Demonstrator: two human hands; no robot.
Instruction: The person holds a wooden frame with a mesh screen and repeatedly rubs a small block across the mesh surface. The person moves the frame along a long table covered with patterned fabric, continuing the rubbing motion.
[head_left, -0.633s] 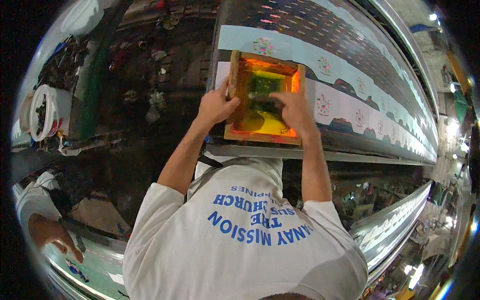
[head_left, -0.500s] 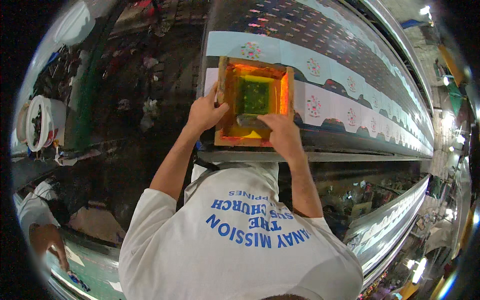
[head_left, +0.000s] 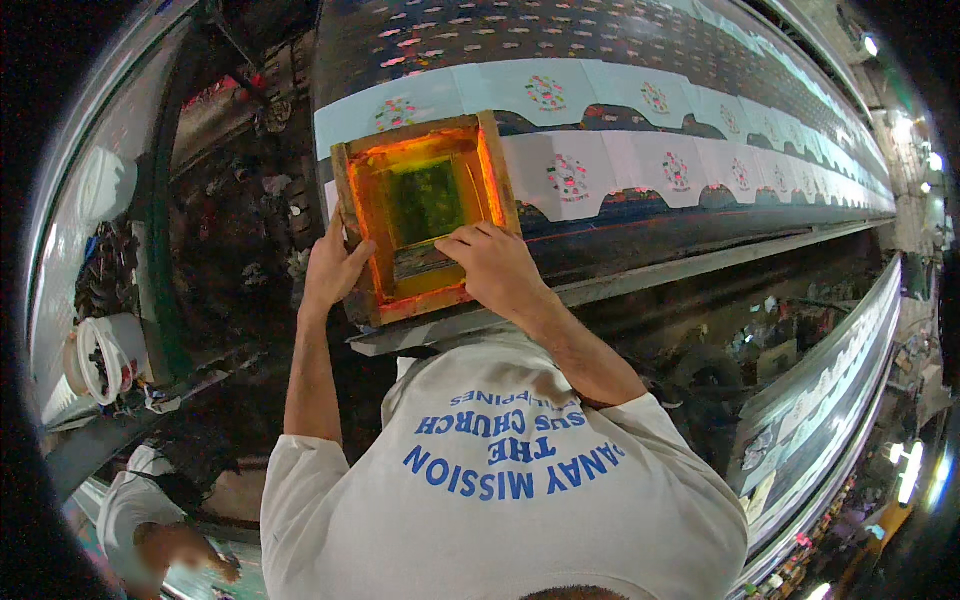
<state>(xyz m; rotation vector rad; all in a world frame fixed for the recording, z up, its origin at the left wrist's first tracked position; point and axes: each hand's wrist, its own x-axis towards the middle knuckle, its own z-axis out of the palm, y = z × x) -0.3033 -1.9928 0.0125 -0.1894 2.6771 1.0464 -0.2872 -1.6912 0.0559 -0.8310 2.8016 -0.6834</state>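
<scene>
A wooden-framed printing screen [head_left: 410,132] with orange-yellow mesh and a dark green square in its middle lies over the near end of the long table. My left hand [head_left: 335,268] grips the frame's left side, thumb on top and fingers along the outer edge. Inside the frame, my right hand [head_left: 490,262] is closed on a squeegee [head_left: 422,262] resting across the mesh near the lower edge of the green square. Part of the squeegee is hidden under my fingers. Pale fabric pieces [head_left: 620,165] with round multicoloured prints run rightward in rows from the screen.
The table's metal edge rail [head_left: 640,275] runs along my side. At left stand white buckets [head_left: 105,360]. Another person [head_left: 150,530] in a white shirt is at lower left. A second long table [head_left: 830,390] bearing pale pieces lies at right.
The view has swung, so the screen now sits farther left and tilted. Both hands remain on the frame and squeegee. My right wrist is angled more to the left.
</scene>
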